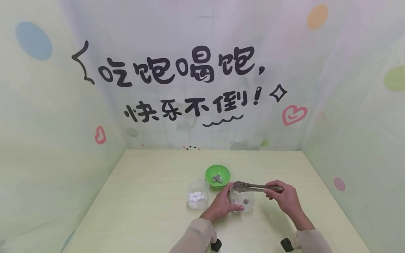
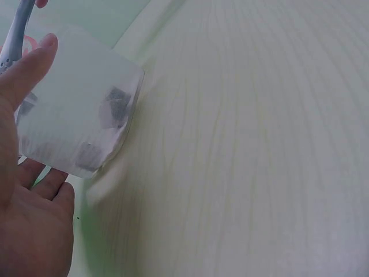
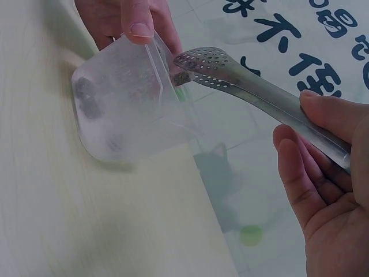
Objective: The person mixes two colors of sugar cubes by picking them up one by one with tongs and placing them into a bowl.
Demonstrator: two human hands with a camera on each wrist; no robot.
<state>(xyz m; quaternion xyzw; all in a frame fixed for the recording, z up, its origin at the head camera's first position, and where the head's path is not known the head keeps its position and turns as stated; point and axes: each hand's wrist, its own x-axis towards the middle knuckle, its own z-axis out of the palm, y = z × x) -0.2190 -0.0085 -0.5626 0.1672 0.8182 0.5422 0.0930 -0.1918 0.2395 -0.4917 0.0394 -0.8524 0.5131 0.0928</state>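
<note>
My left hand grips a translucent plastic container, thumb on the near side and fingers behind. A few grey cubes lie inside; they show blurred through the container in the right wrist view. My right hand holds metal tongs with perforated tips, pinching them between thumb and fingers. In the right wrist view the tongs have a small grey cube between their tips, close by the container's rim. The tips hang over the container's far side in the head view.
Behind the container stands a green bowl with several grey cubes in it. Left of my left hand is a second translucent container holding several white cubes. Printed fabric walls enclose the wooden table.
</note>
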